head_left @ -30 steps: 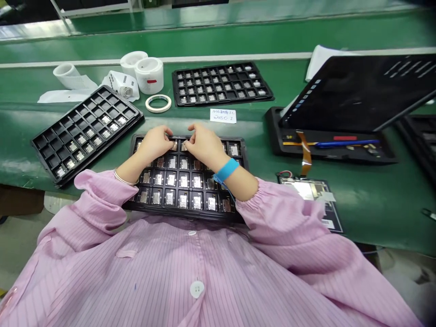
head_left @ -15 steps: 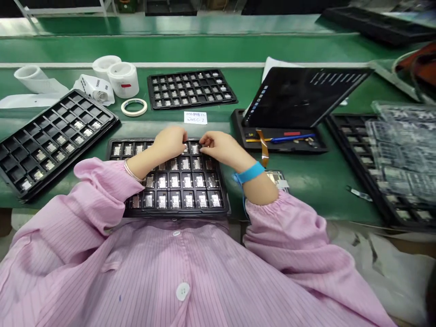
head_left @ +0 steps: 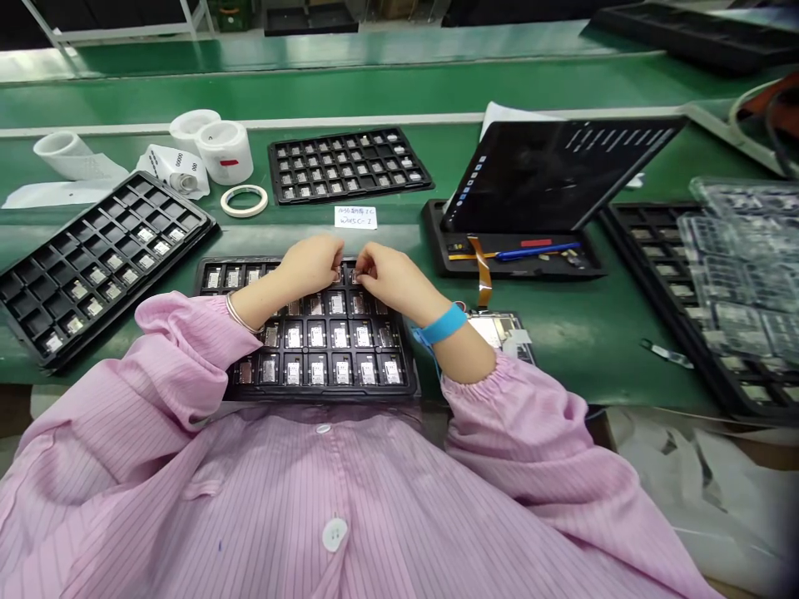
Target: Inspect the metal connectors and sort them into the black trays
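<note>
Pinching small parts at the near tray's (head_left: 399,378) top row, left hand (head_left: 310,264) and right hand (head_left: 390,276) fingertips curled together, nearly touching.

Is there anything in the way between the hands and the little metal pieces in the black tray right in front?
No, nothing visible is. The left hand and right hand lie right on the far row of the front tray, fingertips down among its small metal parts. The tape ring and white label lie beyond the tray.
</note>
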Available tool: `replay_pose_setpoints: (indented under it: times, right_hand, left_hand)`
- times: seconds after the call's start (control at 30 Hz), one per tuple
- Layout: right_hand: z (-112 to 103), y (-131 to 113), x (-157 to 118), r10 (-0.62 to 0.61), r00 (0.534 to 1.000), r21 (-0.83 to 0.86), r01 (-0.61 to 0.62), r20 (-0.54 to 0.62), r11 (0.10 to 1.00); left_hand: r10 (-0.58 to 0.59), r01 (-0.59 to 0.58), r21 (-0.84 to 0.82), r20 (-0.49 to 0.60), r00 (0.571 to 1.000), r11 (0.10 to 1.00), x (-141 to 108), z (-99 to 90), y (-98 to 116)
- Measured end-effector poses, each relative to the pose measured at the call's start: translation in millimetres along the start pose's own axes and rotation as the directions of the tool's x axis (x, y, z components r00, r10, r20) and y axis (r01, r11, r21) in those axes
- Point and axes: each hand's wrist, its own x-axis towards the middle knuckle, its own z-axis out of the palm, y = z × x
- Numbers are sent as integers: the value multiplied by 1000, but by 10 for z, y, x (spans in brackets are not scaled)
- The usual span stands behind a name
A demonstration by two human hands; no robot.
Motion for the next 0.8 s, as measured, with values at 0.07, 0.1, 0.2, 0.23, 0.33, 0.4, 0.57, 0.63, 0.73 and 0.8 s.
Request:
replay_pose_setpoints:
  times: [0.07, 0.1, 0.2, 0.23, 0.33, 0.4, 0.57, 0.63, 0.73, 0.8]
  right_hand:
    - [-30, -31, -74, 5, 999, 56, -3, -41, 998]
    - [-54, -59, -123, 12, 998, 98, -5, -68, 995]
    - [-164, -210, -318, 67, 993, 379, -24, -99, 925]
    - [-207, -280, -395, 88, 993, 497, -36, -82, 867]
    - [-316, -505, -623, 114, 993, 687, -64, -27, 724]
    - [-354, -632, -746, 114, 993, 720, -71, -12, 691]
    - [-371, -812, -917, 81, 996, 705, -32, -36, 708]
    - [-376, -863, -953, 65, 996, 681, -6, -62, 732]
    - [-382, -943, -997, 66, 992, 646, 17, -104, 763]
    - [-376, -991, -1019, 76, 990, 635, 18, -120, 772]
  left_hand:
    - [-9, 5, -99, -37, 999, 995, -62, -4, -10]
    - [-22, 13, -156, -54, 998, 988, -105, -14, -8]
    - [-69, 51, -315, -46, 997, 948, -289, -80, 25]
    - [-93, 80, -395, -14, 996, 915, -366, -109, 41]
    - [-184, 214, -715, 120, 976, 666, -615, -190, 85]
    - [-203, 255, -849, 179, 963, 463, -777, -223, 109]
    - [-121, 232, -927, 205, 971, 295, -1110, -256, 191]
    - [-101, 248, -942, 230, 968, 226, -1209, -265, 235]
    - [-72, 255, -956, 247, 966, 147, -1319, -262, 293]
    - [-52, 247, -960, 242, 969, 133, -1366, -248, 322]
